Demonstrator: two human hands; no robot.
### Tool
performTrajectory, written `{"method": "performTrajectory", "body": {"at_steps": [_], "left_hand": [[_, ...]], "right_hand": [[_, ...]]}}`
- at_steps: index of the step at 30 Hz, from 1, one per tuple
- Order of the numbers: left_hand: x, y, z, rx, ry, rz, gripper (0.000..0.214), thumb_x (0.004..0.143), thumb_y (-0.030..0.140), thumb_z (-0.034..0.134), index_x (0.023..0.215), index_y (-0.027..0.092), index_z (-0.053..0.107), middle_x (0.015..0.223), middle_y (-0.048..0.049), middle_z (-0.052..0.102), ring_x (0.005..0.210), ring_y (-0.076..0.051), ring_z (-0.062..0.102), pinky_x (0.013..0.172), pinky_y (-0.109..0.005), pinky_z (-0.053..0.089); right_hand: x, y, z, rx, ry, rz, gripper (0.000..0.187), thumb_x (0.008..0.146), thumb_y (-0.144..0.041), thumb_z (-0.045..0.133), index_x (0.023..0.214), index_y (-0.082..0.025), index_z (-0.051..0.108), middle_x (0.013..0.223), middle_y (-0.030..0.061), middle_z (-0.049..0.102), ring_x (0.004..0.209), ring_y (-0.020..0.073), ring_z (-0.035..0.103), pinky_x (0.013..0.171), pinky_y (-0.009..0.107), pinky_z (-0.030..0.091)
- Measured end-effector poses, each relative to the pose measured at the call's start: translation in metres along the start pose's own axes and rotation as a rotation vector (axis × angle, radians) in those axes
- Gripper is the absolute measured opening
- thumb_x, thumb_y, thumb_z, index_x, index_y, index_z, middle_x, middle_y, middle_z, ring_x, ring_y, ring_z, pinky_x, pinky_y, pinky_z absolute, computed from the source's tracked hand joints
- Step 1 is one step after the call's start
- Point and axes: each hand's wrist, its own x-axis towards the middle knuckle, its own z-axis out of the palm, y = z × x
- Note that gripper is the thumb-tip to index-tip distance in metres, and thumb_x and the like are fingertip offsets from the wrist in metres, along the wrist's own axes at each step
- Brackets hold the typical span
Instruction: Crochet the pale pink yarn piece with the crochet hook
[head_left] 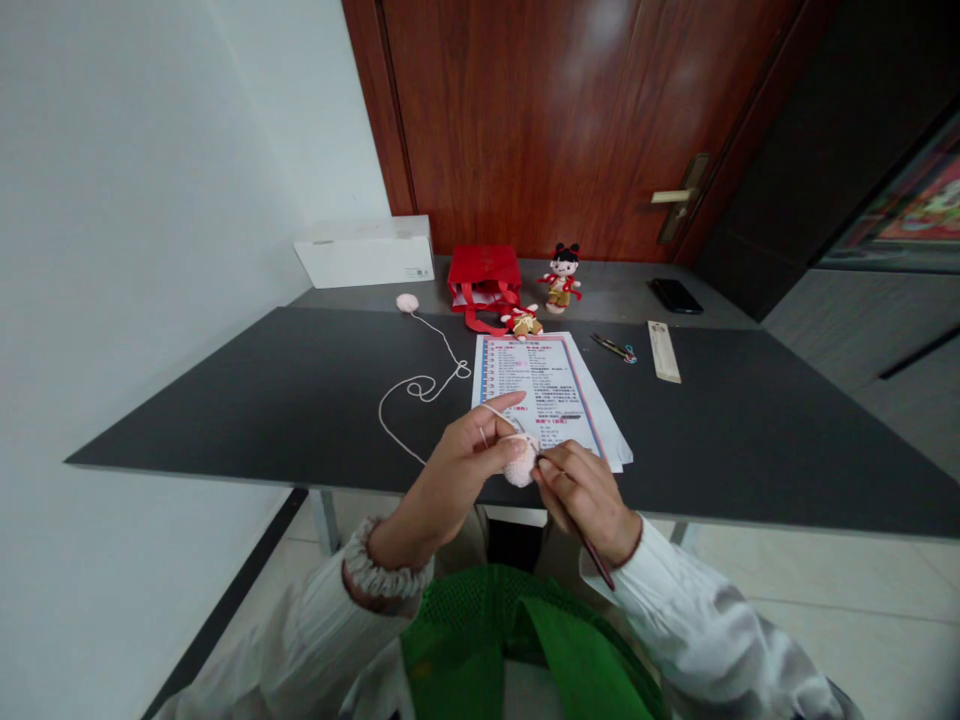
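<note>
Between my two hands, just over the table's front edge, is a small pale pink crochet piece [518, 468] with a rounded bottom. My left hand [461, 450] pinches it at its upper left, index finger stretched out with yarn over it. My right hand [585, 490] grips a dark red crochet hook [594, 560], whose metal tip meets the upper edge of the piece. A pale strand of yarn [381, 405] loops across the table from a small ball of yarn [407, 303] and passes behind my left hand. Printed pattern sheets [555, 375] lie flat beyond my hands.
On the dark table [300, 400] stand a white box [367, 255], a red gift bag [486, 275] and a black-haired crochet doll [562, 275]. A smaller doll body [523, 322] lies beside the bag. Small tools [613, 347], a beige packet [664, 352] and a phone [676, 296] are at right.
</note>
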Motion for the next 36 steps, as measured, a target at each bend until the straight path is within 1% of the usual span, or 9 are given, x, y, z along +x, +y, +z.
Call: {"method": "performTrajectory", "body": {"at_steps": [3,6,9,11,18,22,25,32,36], "left_hand": [[0.000,0.002,0.000,0.034,-0.012,0.021,0.060,0.076,0.018,0.067,0.133,0.016,0.048,0.065,0.0043,0.058,0.064,-0.011,0.052,0.070,-0.027,0.040],[-0.001,0.005,0.001,-0.016,-0.062,0.042,0.065,0.075,0.014,0.066,0.136,0.017,0.044,0.068,0.0036,0.060,0.065,-0.011,0.055,0.067,-0.026,0.041],[-0.002,0.007,0.003,-0.071,-0.097,0.034,0.065,0.075,0.011,0.065,0.136,0.017,0.044,0.069,0.0035,0.060,0.064,-0.011,0.056,0.067,-0.026,0.042],[-0.002,0.008,0.003,-0.073,-0.096,0.016,0.064,0.075,0.012,0.065,0.135,0.017,0.045,0.069,0.0032,0.061,0.064,-0.011,0.056,0.067,-0.026,0.042],[-0.002,0.010,-0.001,-0.041,-0.085,-0.014,0.062,0.075,0.015,0.068,0.133,0.014,0.047,0.068,0.0034,0.061,0.065,-0.011,0.056,0.072,-0.027,0.042],[-0.003,0.013,-0.001,-0.028,-0.095,-0.014,0.053,0.074,0.016,0.069,0.124,0.013,0.054,0.069,0.0024,0.064,0.071,-0.014,0.061,0.080,-0.030,0.043],[-0.003,0.015,-0.002,0.000,-0.108,-0.026,0.044,0.074,0.015,0.068,0.117,0.015,0.059,0.068,0.0020,0.064,0.074,-0.016,0.064,0.083,-0.032,0.043],[-0.002,0.017,-0.008,0.089,-0.139,-0.053,0.027,0.074,0.011,0.066,0.100,0.017,0.067,0.077,-0.0006,0.067,0.072,-0.015,0.063,0.081,-0.031,0.043],[-0.003,0.019,-0.008,0.080,-0.154,-0.109,0.039,0.074,0.010,0.066,0.112,0.016,0.063,0.075,0.0006,0.066,0.073,-0.015,0.062,0.077,-0.029,0.042]], "right_hand": [[0.006,-0.012,0.006,0.300,0.170,0.293,0.022,0.085,-0.006,0.055,0.096,-0.024,0.055,0.082,0.0036,0.062,0.070,0.0160,0.058,0.059,0.030,0.048],[0.014,-0.021,0.008,0.780,0.352,0.644,0.008,0.089,-0.017,0.055,0.087,-0.024,0.053,0.072,-0.0017,0.057,0.058,0.0121,0.054,0.051,0.025,0.045],[0.020,-0.023,0.006,1.156,0.395,0.813,0.011,0.089,-0.022,0.055,0.079,-0.023,0.051,0.062,-0.0047,0.052,0.048,0.0093,0.046,0.041,0.019,0.038],[0.022,-0.023,0.003,1.242,0.399,0.864,0.012,0.088,-0.021,0.056,0.077,-0.022,0.052,0.063,-0.0040,0.054,0.049,0.0088,0.045,0.041,0.018,0.038],[0.016,-0.027,-0.001,1.130,0.478,0.784,0.007,0.087,-0.019,0.059,0.081,-0.023,0.057,0.069,-0.0033,0.055,0.053,0.0094,0.050,0.043,0.019,0.042],[0.006,-0.034,-0.001,0.896,0.477,0.697,0.010,0.088,-0.014,0.057,0.088,-0.023,0.060,0.075,-0.0014,0.058,0.059,0.0104,0.055,0.050,0.023,0.045],[0.000,-0.037,-0.003,0.710,0.428,0.653,0.014,0.085,-0.009,0.060,0.090,-0.022,0.061,0.083,0.0017,0.062,0.066,0.0123,0.059,0.057,0.027,0.047],[0.006,-0.031,-0.019,0.880,0.302,0.793,0.009,0.090,-0.015,0.055,0.083,-0.022,0.057,0.068,-0.0023,0.059,0.053,0.0101,0.053,0.049,0.024,0.043],[0.003,-0.028,-0.029,0.652,0.157,0.607,0.012,0.083,-0.009,0.062,0.088,-0.020,0.062,0.077,0.0017,0.063,0.069,0.0143,0.059,0.061,0.029,0.046]]}}
